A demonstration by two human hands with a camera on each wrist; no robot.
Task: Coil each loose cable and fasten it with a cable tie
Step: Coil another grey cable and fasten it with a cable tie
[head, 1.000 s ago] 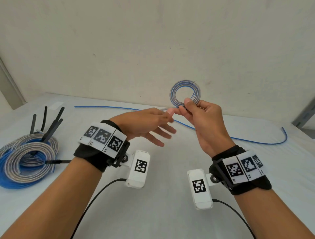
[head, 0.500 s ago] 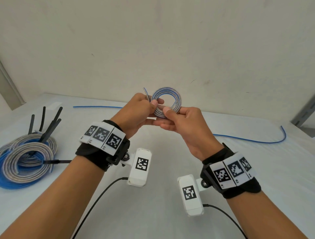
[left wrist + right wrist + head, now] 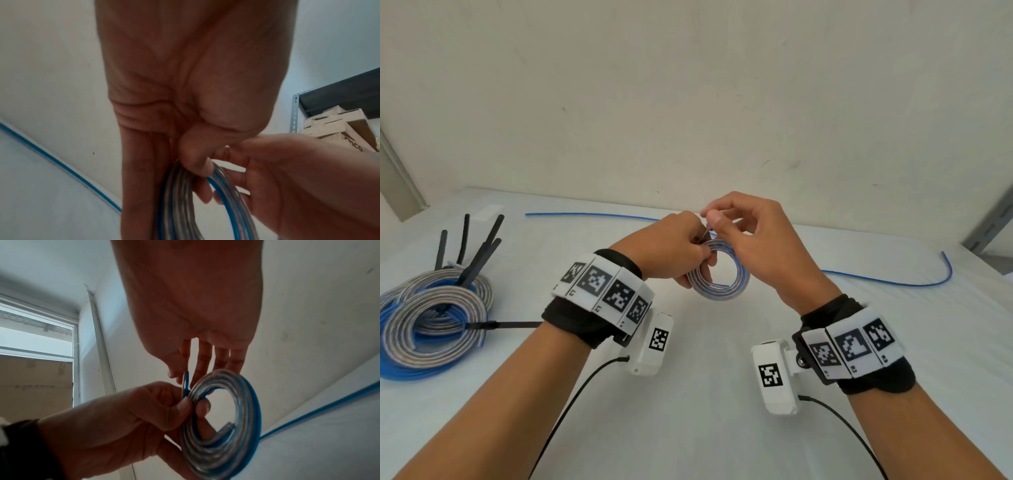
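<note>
A small coil of blue-and-silver cable hangs above the table between my hands. My left hand grips its upper left side, with the thumb and fingers curled round the turns. Just above the coil, my right hand pinches the cable's loose end between thumb and forefinger, and its other fingers are spread behind. The right wrist view shows the coil as flat and round, with its inner end free inside the ring. No cable tie shows on this coil.
A loose blue cable runs along the table's far side, from the left to the right. Several coiled bundles with black cable ties sticking up lie at the left. A metal shelf upright stands at the far right.
The coil has come down from in front of the wall and passed from my right hand into my left. My right hand let go of it and now pinches the loose end above it.
</note>
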